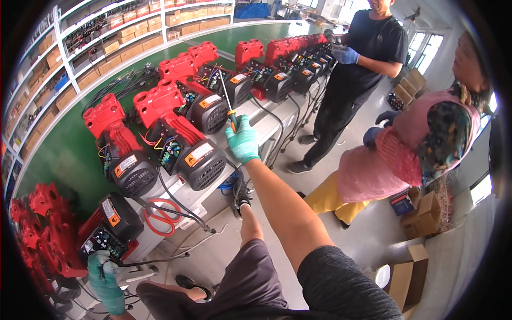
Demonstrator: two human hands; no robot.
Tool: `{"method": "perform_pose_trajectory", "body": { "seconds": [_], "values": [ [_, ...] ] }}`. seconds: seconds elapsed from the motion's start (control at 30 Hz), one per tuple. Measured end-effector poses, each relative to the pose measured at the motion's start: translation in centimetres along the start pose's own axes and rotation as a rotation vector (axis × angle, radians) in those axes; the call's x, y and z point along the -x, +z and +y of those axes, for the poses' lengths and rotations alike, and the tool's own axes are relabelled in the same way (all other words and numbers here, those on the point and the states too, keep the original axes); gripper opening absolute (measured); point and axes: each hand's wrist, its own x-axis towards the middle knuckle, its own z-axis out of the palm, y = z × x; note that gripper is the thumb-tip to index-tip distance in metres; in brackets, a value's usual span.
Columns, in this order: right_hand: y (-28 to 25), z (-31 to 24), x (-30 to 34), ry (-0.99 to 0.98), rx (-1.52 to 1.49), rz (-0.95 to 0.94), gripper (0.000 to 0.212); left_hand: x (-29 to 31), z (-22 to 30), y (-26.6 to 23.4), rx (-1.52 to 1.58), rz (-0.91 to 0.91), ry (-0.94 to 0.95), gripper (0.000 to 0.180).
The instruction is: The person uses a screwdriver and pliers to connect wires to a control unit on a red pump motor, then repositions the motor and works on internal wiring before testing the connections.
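Note:
My right hand [242,140], in a green glove, is closed around the orange-and-black handle of a screwdriver [226,97]. Its long shaft points up and away, in front of the row of red machines with black motor housings. At the lower left, my gloved left hand [105,282] is at the near end of a red machine [109,226], its fingers curled at the edge of the uncovered circuit board [102,241]. What those fingers grip is hidden. A black cable [152,261] runs out beside that hand. Just beyond stand two more machines [130,165] [194,160] with exposed wiring.
Red castings [45,224] are heaped at the left. Similar machines [266,77] line the green-topped bench [58,152], cables hanging over its edge. A person in black [368,48] and one in pink [384,160] stand to the right. Shelves [128,37] rise behind; cartons [421,213] sit on the floor.

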Motion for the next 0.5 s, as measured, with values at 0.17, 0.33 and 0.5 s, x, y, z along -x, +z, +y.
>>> {"method": "perform_pose_trajectory", "body": {
  "seconds": [0.17,0.33,0.5],
  "values": [
    [0.1,-0.1,0.0,0.007,0.015,-0.011,0.038,0.2,-0.3,0.1,0.041,0.024,-0.047,0.011],
    [0.7,1.0,-0.3,-0.008,-0.02,0.002,0.039,0.0,0.0,0.1,0.031,0.019,-0.03,0.01],
    [0.6,0.9,-0.4,0.004,-0.008,-0.016,0.039,0.0,0.0,0.2,0.036,0.013,-0.033,0.008]
  ]
}}
